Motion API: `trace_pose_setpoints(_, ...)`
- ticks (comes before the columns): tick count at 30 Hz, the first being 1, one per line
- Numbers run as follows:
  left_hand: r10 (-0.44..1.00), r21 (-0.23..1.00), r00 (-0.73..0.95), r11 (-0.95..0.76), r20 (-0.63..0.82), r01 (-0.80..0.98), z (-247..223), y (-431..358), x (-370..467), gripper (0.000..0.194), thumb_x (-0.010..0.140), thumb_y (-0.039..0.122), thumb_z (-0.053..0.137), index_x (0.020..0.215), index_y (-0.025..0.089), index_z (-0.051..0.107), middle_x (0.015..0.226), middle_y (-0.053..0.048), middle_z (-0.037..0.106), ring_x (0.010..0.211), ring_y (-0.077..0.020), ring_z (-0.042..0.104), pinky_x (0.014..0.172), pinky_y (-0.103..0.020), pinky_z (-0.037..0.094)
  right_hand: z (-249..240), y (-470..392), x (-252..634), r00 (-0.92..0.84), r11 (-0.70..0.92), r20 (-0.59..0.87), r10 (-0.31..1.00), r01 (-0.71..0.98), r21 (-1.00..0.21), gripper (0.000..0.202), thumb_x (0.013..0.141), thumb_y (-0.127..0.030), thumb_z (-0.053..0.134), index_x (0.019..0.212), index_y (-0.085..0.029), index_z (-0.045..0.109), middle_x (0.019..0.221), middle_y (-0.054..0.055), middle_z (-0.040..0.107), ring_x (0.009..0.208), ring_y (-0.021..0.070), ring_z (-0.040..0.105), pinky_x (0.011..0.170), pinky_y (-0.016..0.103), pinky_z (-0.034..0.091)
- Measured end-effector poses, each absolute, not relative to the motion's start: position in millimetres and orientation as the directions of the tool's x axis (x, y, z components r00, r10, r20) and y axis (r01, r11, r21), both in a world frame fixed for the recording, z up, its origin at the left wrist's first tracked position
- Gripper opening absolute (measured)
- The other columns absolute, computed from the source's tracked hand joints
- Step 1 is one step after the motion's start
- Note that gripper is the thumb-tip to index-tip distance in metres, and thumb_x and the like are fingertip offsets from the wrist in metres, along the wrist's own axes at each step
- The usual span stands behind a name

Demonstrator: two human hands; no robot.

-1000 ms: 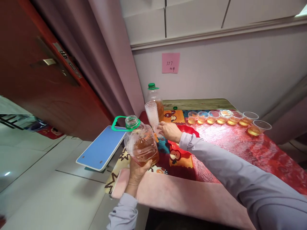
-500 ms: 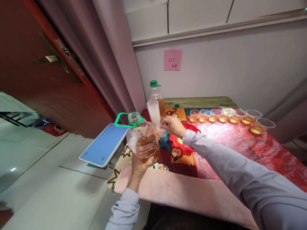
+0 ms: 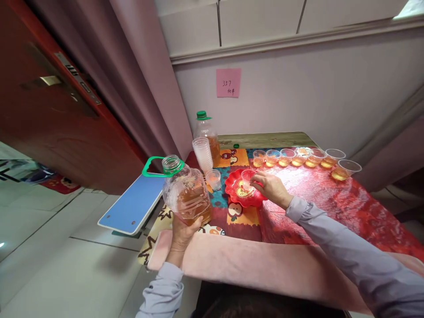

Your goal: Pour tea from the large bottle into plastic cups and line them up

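My left hand [image 3: 184, 233] is wrapped round the lower part of a big clear plastic jug [image 3: 190, 196], which is uncapped, has a green handle and is partly filled with amber liquid. Between the fingers of my right hand [image 3: 272, 187] is the rim of a clear plastic cup [image 3: 247, 180], over the red scalloped plate [image 3: 231, 194]. Another clear cup [image 3: 213, 180] stands left of the plate. Behind it leans a tall stack of clear cups [image 3: 202, 154].
A second jug [image 3: 212, 143] with a green cap stands at the back. Several cups of amber liquid [image 3: 287, 158] line the table's far right. A loose green cap [image 3: 236, 145] lies near the wall. Left of the table is a blue board [image 3: 132, 205]; a pink cloth [image 3: 238, 260] covers the front edge.
My right hand has moved right with one cup, from beside the cup stack to over the red plate. Another cup stays by the stack. My left hand still holds the jug.
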State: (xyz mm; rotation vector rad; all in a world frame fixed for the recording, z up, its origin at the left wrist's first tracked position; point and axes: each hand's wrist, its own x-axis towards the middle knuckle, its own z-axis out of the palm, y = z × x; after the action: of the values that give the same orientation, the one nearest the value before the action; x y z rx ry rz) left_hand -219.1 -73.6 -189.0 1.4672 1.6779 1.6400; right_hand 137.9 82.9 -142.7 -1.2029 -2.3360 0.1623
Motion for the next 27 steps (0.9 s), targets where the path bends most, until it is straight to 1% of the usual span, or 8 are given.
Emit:
trace_pose_setpoints(5,0.858,0.907,-0.382,-0.195,0.342,0.373,-188.7,-76.1,-221.7,0.068,0.075,0.052,0.095,0.129,0.018,0.075,0.124,-0.016,0.087,0.117,-0.0400,0.083,0.112,-0.062,0.065,-150.2,82.7,129.4,-0.519,0.613,0.336,0.786,0.724,-0.316,0.019,0.111,-0.028,0.067,0.110,-0.024,0.085,0.119,0.011,0.085,0.098,0.0259,0.081,0.082,0.034,0.059)
trace_pose_setpoints(7,0.860,0.910,-0.388,-0.181,0.330,0.373,-189.5,-76.9,-222.6,0.066,0.077,0.054,0.094,0.129,0.017,0.075,0.123,-0.015,0.087,0.117,-0.0404,0.083,0.113,-0.062,0.064,-148.4,80.4,132.6,-0.531,0.628,0.341,0.776,0.705,-0.329,0.020,0.108,-0.029,0.070,0.121,-0.026,0.084,0.129,0.011,0.084,0.103,0.0273,0.082,0.086,0.036,0.063)
trace_pose_setpoints(10,0.861,0.908,-0.392,-0.167,0.324,0.384,-190.5,-77.0,-223.2,0.064,0.076,0.054,0.095,0.126,0.018,0.076,0.122,-0.014,0.087,0.117,-0.0400,0.083,0.116,-0.064,0.062,-150.0,73.6,143.1,-0.473,0.619,0.413,0.778,0.690,-0.376,0.043,0.103,-0.032,0.077,0.146,-0.029,0.075,0.150,0.012,0.077,0.118,0.0316,0.082,0.096,0.043,0.067)
trace_pose_setpoints(12,0.863,0.908,-0.391,-0.159,0.318,0.387,-190.1,-76.8,-223.0,0.063,0.074,0.054,0.095,0.123,0.019,0.077,0.119,-0.013,0.088,0.114,-0.0387,0.083,0.115,-0.063,0.063,-155.5,68.6,148.9,-0.386,0.579,0.464,0.797,0.707,-0.407,0.061,0.099,-0.038,0.081,0.158,-0.029,0.067,0.156,0.014,0.073,0.129,0.0361,0.079,0.103,0.049,0.067)
trace_pose_setpoints(14,0.867,0.910,-0.387,-0.157,0.313,0.383,-189.2,-76.6,-222.5,0.060,0.074,0.053,0.095,0.121,0.019,0.078,0.117,-0.013,0.088,0.112,-0.0378,0.084,0.112,-0.061,0.065,-164.2,65.3,150.3,-0.307,0.527,0.481,0.821,0.730,-0.435,0.072,0.097,-0.043,0.083,0.164,-0.028,0.060,0.156,0.017,0.072,0.133,0.0399,0.076,0.105,0.054,0.067)
trace_pose_setpoints(16,0.867,0.913,-0.387,-0.163,0.313,0.374,-188.3,-76.4,-222.2,0.057,0.074,0.051,0.094,0.120,0.020,0.079,0.116,-0.013,0.088,0.110,-0.0374,0.085,0.110,-0.059,0.067,-173.9,64.8,146.5,-0.269,0.494,0.469,0.841,0.736,-0.464,0.078,0.096,-0.043,0.082,0.167,-0.025,0.056,0.153,0.019,0.073,0.129,0.0410,0.078,0.104,0.056,0.067)
trace_pose_setpoints(22,0.865,0.916,-0.388,-0.176,0.319,0.360,-190.5,-74.6,-223.2,0.055,0.073,0.048,0.095,0.117,0.020,0.079,0.112,-0.012,0.089,0.106,-0.0367,0.086,0.108,-0.061,0.068,-188.7,72.8,124.8,-0.238,0.430,0.394,0.888,0.735,-0.525,0.075,0.100,-0.045,0.077,0.167,-0.018,0.055,0.134,0.021,0.083,0.108,0.0390,0.084,0.099,0.055,0.067)
trace_pose_setpoints(27,0.873,0.922,-0.378,-0.173,0.307,0.348,-192.2,-74.4,-223.4,0.062,0.073,0.051,0.096,0.123,0.019,0.077,0.118,-0.014,0.088,0.111,-0.0374,0.085,0.109,-0.060,0.067,-188.5,79.0,118.2,-0.209,0.397,0.367,0.907,0.717,-0.573,0.077,0.099,-0.048,0.080,0.166,-0.018,0.056,0.131,0.020,0.084,0.110,0.0396,0.084,0.098,0.054,0.067)
